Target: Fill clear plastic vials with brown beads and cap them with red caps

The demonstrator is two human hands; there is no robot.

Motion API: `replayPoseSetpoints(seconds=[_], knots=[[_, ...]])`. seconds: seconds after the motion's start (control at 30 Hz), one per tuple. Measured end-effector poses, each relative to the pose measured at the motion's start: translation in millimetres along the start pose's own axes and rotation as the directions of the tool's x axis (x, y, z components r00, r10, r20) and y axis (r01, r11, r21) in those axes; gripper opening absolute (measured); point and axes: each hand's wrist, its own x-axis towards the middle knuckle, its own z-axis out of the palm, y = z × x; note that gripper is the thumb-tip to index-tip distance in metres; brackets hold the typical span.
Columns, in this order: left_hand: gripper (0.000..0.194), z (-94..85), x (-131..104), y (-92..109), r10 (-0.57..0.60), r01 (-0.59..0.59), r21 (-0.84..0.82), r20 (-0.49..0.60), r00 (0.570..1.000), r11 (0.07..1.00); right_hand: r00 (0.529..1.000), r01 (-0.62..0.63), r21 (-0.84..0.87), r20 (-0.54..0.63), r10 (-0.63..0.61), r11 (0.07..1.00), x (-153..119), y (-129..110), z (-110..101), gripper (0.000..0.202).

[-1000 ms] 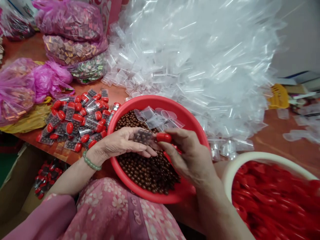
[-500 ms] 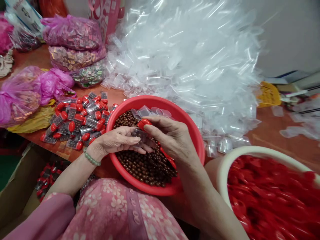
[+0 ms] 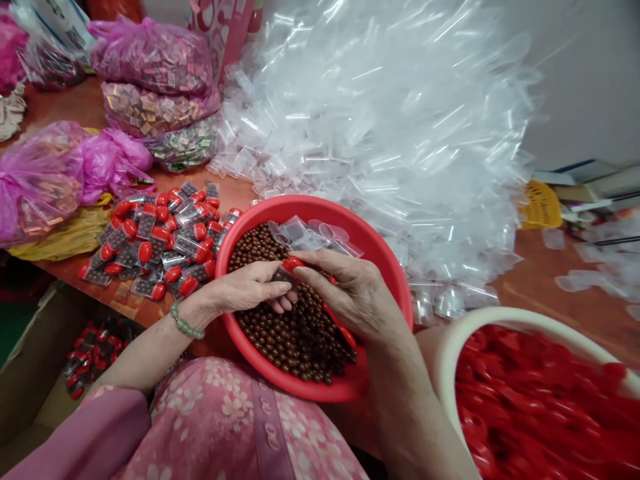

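Over a red basin (image 3: 395, 280) of brown beads (image 3: 280, 333), my left hand (image 3: 260, 285) grips a small clear container (image 3: 284, 273) between thumb and fingers. On the container's upper end sits a red cap (image 3: 293, 264), pinched by the thumb and fingertips of my right hand (image 3: 350, 283). Part of a red object (image 3: 343, 327) shows below my right palm, against the beads; whether the hand holds it I cannot tell. Loose clear containers (image 3: 315, 233) lie at the back of the basin.
Filled red-capped containers (image 3: 160, 240) are heaped left of the basin. A huge pile of clear containers (image 3: 390, 120) rises behind. A white tub (image 3: 450, 333) of red caps stands at the right. Tied bags (image 3: 155, 60) and a cardboard box (image 3: 30, 380) are at the left.
Both hands have moved slightly down, and the fingers of my left hand have curled in around the container. The red cap now sits closer against my left hand. The view has shifted a little.
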Motion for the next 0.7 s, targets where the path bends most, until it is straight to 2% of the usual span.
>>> replayPoseSetpoints(seconds=[0.1, 0.2, 0.27, 0.37, 0.4, 0.53, 0.7], knots=[[0.031, -0.3, 0.8, -0.8, -0.021, 0.021, -0.007, -0.005, 1.0, 1.0, 0.999, 0.036, -0.052, -0.011, -0.037, 0.998, -2.1, 2.9, 0.7, 0.018], [0.037, -1.5, 1.3, -2.4, -0.009, 0.013, -0.152, 0.029, 1.0, 0.988, 0.993, 0.098, -0.144, -0.056, -0.107, 0.985, -6.7, 3.9, 7.2, 0.023], [0.04, -2.1, 2.1, -2.9, 0.004, 0.003, -0.246, 0.028, 1.0, 0.969, 0.986, 0.147, -0.258, -0.034, -0.161, 0.955, -9.8, 2.9, 14.1, 0.042], [0.041, -2.3, 3.6, -2.3, 0.001, 0.002, -0.366, 0.007, 1.0, 0.931, 0.981, 0.18, -0.463, 0.017, -0.194, 0.868, -11.8, 1.1, 26.5, 0.087], [0.041, -2.3, 4.1, -2.1, -0.005, 0.003, -0.391, -0.004, 1.0, 0.92, 0.979, 0.179, -0.522, 0.013, -0.202, 0.834, -11.6, 1.1, 30.3, 0.093], [0.039, -2.6, 5.0, -2.2, 0.005, -0.024, -0.393, -0.051, 0.999, 0.919, 0.956, 0.196, -0.629, -0.049, -0.29, 0.752, -8.6, 5.5, 38.2, 0.076], [0.039, -3.6, 5.3, -1.6, 0.042, -0.039, -0.419, -0.002, 0.999, 0.907, 0.913, 0.283, -0.612, -0.064, -0.403, 0.738, -6.4, 8.4, 37.1, 0.061]])
